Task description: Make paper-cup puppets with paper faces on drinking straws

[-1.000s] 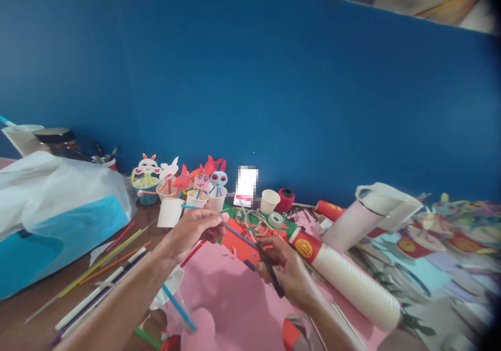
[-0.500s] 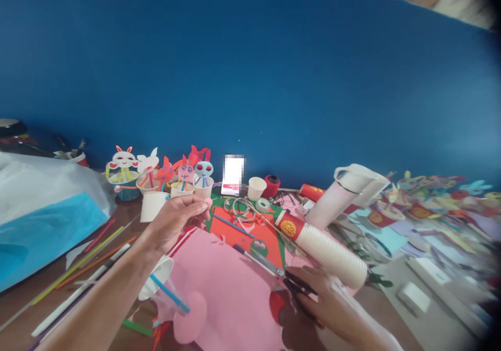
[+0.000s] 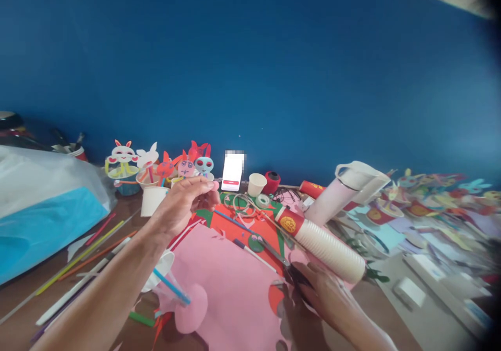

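We note one change within the last second. The right hand [image 3: 319,285] has come down and away from the left hand [image 3: 191,194], and now sits low over the right edge of the large pink sheet [image 3: 230,288]. Its fingers are closed about the dark handles of the scissors [image 3: 286,262]. The blades, which stood up close to the left hand a second ago, now point forward over the orange sheet [image 3: 273,233], the tips near a small green cut-out [image 3: 255,243].

The left hand is unchanged in its hold: thumb and forefinger pinch a small pink piece [image 3: 215,185], held up above the desk [image 3: 23,319] and in front of the decorated cups. Its outline is too small for us to assess.

We judge that trimming of this piece is halted, since blades and piece are now well apart. Whether the right hand is setting the scissors down or merely resting with them, we cannot tell. We find the upturned white cup [image 3: 154,201] standing left of the left hand.
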`<state>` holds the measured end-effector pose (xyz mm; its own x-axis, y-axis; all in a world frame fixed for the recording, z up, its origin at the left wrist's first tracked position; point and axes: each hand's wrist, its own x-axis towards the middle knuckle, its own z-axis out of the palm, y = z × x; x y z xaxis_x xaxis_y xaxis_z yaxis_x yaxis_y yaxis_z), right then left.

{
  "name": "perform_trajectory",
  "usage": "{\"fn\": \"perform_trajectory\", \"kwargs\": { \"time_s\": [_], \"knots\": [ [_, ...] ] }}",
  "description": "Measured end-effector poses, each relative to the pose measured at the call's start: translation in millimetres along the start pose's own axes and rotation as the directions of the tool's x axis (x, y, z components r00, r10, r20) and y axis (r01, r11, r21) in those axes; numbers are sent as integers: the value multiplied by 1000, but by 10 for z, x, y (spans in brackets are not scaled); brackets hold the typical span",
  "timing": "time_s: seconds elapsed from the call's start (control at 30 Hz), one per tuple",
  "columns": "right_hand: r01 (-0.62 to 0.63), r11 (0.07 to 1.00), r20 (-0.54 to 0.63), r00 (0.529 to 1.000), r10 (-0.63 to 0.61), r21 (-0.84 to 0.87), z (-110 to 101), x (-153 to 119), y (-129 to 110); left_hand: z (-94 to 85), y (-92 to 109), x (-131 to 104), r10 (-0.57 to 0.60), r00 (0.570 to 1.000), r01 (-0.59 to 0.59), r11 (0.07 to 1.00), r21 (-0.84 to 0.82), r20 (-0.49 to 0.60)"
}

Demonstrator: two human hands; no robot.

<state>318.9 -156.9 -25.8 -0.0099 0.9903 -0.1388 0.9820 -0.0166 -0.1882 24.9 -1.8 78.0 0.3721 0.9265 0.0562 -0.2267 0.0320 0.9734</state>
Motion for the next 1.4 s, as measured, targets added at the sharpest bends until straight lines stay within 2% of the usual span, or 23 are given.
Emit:
{"fn": "perform_trajectory", "kwargs": {
  "time_s": [0.13,0.23,0.33,0.43,0.5,0.57,0.7,0.77,0.87,1.03,1.13,1.27,1.4],
  "knots": [
    [33,999,93,995,-29,-42,-78,52,-17,-48,-33,0,-1,1000,1,999,51,15],
    [19,999,112,994,-15,-36,-239,70,-39,-64,-48,-5,-9,1000,8,996,86,13],
    [-22,998,16,1000,21,56,-486,134,-207,-14,-74,2,-39,999,40,995,94,-10],
    [84,948,-150,988,-39,306,-708,304,-556,98,-138,5,-74,997,74,993,92,-4],
    [209,855,-270,959,-84,475,-791,470,-822,177,-202,-3,-86,996,82,993,88,37],
    [295,742,-334,937,-101,603,-816,651,-1054,236,-267,-15,-83,994,78,994,71,69],
    [321,401,-317,945,-78,858,-743,930,-1313,279,-345,-23,-112,993,111,993,47,38],
    [306,262,-296,952,-78,915,-686,998,-1351,282,-363,-20,-102,995,101,994,46,4],
    [279,160,-273,960,-64,947,-636,1026,-1348,284,-388,-20,-96,995,96,995,40,1],
    [240,114,-237,971,-42,964,-664,1028,-1305,272,-415,-20,-101,994,105,992,-74,51],
    [223,92,-220,975,-39,971,-671,1042,-1290,236,-405,-1,-86,995,91,989,-118,45],
    [202,65,-201,979,-21,977,-638,1067,-1280,194,-377,34,-75,997,76,993,-95,16],
    [199,44,-199,980,-23,979,-614,1082,-1268,192,-360,49,-77,997,77,997,3,-21]
  ]
}}
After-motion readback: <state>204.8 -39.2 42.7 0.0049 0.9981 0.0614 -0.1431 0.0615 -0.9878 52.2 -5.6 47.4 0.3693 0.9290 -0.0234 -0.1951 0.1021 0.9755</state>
